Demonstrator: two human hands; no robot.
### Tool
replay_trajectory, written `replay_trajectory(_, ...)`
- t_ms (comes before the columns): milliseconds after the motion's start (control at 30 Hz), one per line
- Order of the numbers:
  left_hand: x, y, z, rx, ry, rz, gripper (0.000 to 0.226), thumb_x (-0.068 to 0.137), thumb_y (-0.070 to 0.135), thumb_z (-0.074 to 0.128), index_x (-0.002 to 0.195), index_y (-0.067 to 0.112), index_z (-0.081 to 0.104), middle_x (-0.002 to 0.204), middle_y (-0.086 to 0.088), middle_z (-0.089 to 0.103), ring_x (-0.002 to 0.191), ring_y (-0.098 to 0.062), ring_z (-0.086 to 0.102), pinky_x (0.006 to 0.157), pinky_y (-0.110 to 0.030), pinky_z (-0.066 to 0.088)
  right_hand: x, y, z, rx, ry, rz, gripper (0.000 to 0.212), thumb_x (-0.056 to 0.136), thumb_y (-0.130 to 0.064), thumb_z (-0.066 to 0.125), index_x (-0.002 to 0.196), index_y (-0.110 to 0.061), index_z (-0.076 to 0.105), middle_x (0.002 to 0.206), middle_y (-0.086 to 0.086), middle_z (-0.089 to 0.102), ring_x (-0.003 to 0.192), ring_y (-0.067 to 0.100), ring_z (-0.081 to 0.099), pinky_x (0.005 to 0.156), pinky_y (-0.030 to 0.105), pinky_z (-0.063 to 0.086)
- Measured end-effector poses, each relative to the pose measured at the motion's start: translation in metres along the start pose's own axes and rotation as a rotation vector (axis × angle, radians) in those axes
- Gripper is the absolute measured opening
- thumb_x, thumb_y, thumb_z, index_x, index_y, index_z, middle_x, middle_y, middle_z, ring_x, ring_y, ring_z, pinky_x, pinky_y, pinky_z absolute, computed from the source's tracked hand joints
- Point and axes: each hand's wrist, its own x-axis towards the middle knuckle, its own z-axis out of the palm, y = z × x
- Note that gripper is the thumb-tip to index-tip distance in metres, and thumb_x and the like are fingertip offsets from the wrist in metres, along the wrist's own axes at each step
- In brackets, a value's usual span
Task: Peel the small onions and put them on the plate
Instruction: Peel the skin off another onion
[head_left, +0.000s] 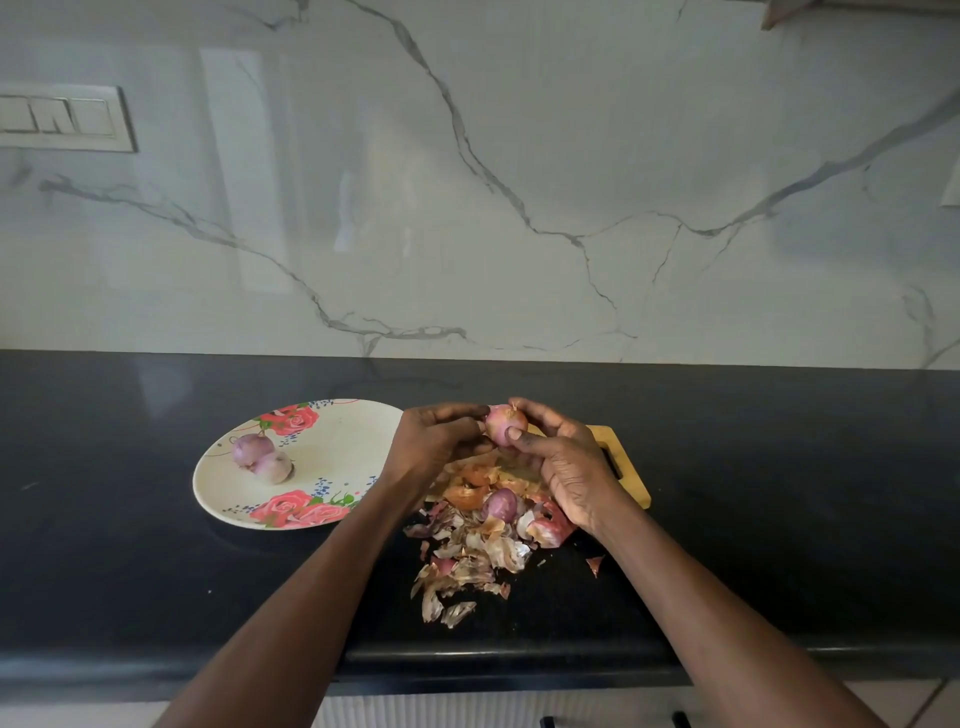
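Two hands hold one small pinkish-red onion (506, 425) above the far end of a light wooden cutting board (626, 470). The onion sits between both hands, raised clear of the board. The right hand (563, 460) grips it from the right side: the thumb presses the near face and the curled fingers wrap over the top. The left hand (436, 441) meets it from the left, with its curled fingertips touching the onion's left side; whether they pinch a strip of skin cannot be told.

One round cream plate with red rose prints (332, 467) lies on the black stone countertop (779, 493), just left of the left hand. Two peeled pale-purple onions (260, 458) rest touching each other on the plate's left half.

One further purple onion (500, 504) lies on the board below the hands, among the peelings. A heap of dry brown and reddish onion skins (467, 561) spreads from the board onto the countertop toward the near edge, between the two forearms. One loose skin fragment (595, 564) lies apart, just beside the right forearm. The left wrist covers part of the plate's right rim, and the right hand covers much of the board.

A white marble-patterned wall (519, 182) rises behind the countertop, with a white switch panel (65, 118) at upper left.
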Motion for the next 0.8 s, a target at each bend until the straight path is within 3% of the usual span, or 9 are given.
replay_trajectory(67,-0.0006,0.0012,0.001,-0.028,-0.051,-0.041,0.021,0.091,0.004,0.069,0.112,0.002,0.072,0.1,-0.02,0.076,0.082,-0.033,0.073,0.08,-0.04,0.063,-0.0003,0.0015,0.0005,-0.157,0.049,-0.074,0.048,0.073,0.001,0.08,0.116,-0.017,0.068,0.115,0.002,0.074,0.108,0.022,0.071,0.089,0.036,0.059)
replay_trajectory(167,-0.0022,0.0021,0.0031,-0.072,-0.115,-0.123,0.03,0.089,0.009,0.072,0.119,0.006,0.07,0.105,-0.021,0.075,0.075,-0.025,0.073,0.067,-0.029,0.063,-0.0021,0.0039,0.0011,-0.329,0.087,-0.166,0.045,0.07,-0.008,0.087,0.11,-0.022,0.071,0.111,-0.002,0.075,0.107,0.016,0.07,0.085,0.03,0.058)
replay_trajectory(300,0.0001,0.0013,0.0011,-0.164,-0.113,-0.163,0.03,0.09,0.003,0.068,0.12,0.002,0.068,0.105,-0.022,0.075,0.076,-0.025,0.075,0.074,-0.03,0.063,-0.0013,0.0054,0.0001,-0.436,0.116,-0.198,0.042,0.082,-0.015,0.081,0.122,-0.022,0.07,0.119,-0.004,0.072,0.112,0.01,0.066,0.096,0.027,0.054)
replay_trajectory(433,-0.0006,0.003,0.002,-0.212,-0.133,-0.162,0.033,0.089,-0.003,0.066,0.122,0.0,0.067,0.109,-0.021,0.074,0.083,-0.026,0.076,0.08,-0.035,0.063,0.0008,0.0067,-0.0009,-0.422,0.115,-0.185,0.038,0.087,-0.017,0.076,0.125,-0.02,0.069,0.123,0.0,0.072,0.117,0.013,0.065,0.104,0.039,0.051)
replay_trajectory(600,-0.0055,0.006,0.0049,-0.157,-0.146,-0.141,0.038,0.082,-0.011,0.069,0.117,0.004,0.069,0.11,-0.018,0.075,0.079,-0.024,0.076,0.055,-0.022,0.057,0.0003,0.006,-0.0032,-0.359,0.13,-0.192,0.027,0.088,-0.008,0.072,0.114,-0.011,0.074,0.111,0.003,0.076,0.109,0.016,0.07,0.1,0.04,0.055)
replay_trajectory(800,-0.0025,0.0008,0.0035,-0.128,-0.135,-0.099,0.041,0.082,-0.006,0.072,0.123,-0.001,0.066,0.111,-0.016,0.075,0.09,-0.028,0.075,0.074,-0.03,0.063,-0.0008,0.0067,-0.003,-0.349,0.153,-0.259,0.019,0.092,-0.006,0.068,0.109,-0.009,0.076,0.1,0.005,0.078,0.1,0.021,0.073,0.086,0.034,0.06)
